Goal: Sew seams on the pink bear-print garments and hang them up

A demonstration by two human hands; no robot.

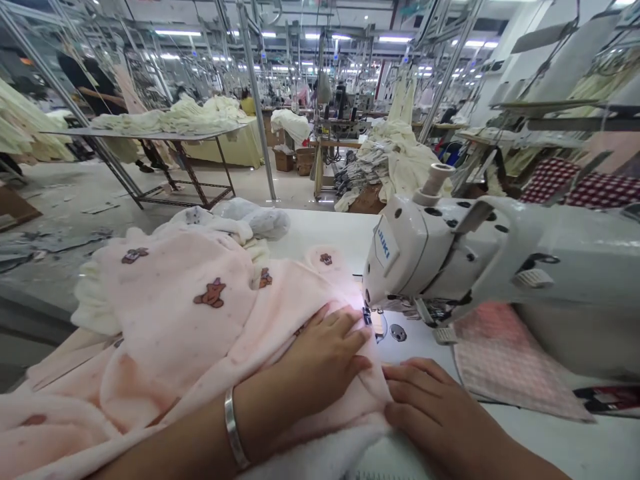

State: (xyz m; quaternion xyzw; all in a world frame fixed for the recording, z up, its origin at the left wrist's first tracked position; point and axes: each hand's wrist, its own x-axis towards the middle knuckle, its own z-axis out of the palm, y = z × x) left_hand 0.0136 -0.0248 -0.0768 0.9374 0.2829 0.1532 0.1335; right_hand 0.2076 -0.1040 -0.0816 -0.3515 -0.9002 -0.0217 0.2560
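Observation:
A pink fleece garment (200, 320) with small brown bear patches lies bunched on the white sewing table (550, 440). My left hand (320, 353) lies flat on its folded edge, fingers stretched toward the needle of the white Juki sewing machine (450, 260). A metal bangle sits on that wrist. My right hand (430, 400) rests beside the fabric edge just in front of the needle plate (390, 331), fingers curled down and touching the cloth's corner. The presser foot is partly hidden behind the fabric.
A pink checked cloth (500, 360) lies under the machine arm at the right. White fabric pieces (250, 220) sit behind the garment. Beyond stand a metal table (165, 137) with cream garments, poles, more machines and heaps of cloth.

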